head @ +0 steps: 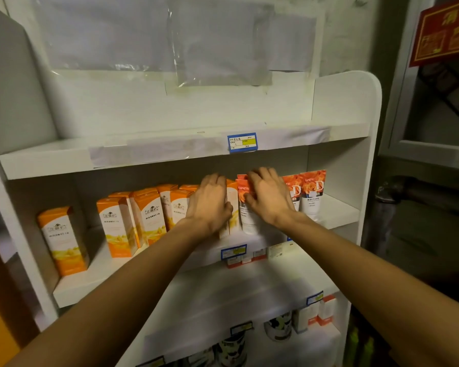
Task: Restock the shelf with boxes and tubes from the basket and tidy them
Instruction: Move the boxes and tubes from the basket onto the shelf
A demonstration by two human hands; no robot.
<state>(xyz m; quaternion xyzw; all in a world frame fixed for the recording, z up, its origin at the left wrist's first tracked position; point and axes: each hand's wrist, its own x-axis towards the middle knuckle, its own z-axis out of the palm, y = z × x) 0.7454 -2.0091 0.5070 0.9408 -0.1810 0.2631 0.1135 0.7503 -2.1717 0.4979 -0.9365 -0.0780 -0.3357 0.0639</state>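
Note:
Several orange-and-white boxes (118,225) stand in a loose row on the middle shelf (90,282), one box (61,239) apart at the left. Right of them stand white tubes with orange rose tops (313,192). My left hand (210,205) lies over the rightmost boxes (233,205), fingers curled round their tops. My right hand (268,197) grips the leftmost tube (245,213), fingers over its top. The two hands are side by side, nearly touching. The basket is out of view.
The upper shelf (170,152) is bare, with a blue price label (242,142) on its edge. Lower shelves hold small red-and-white boxes (245,259) and round tins (277,327). A white side panel (366,160) bounds the shelf on the right; a red sign (445,30) hangs beyond.

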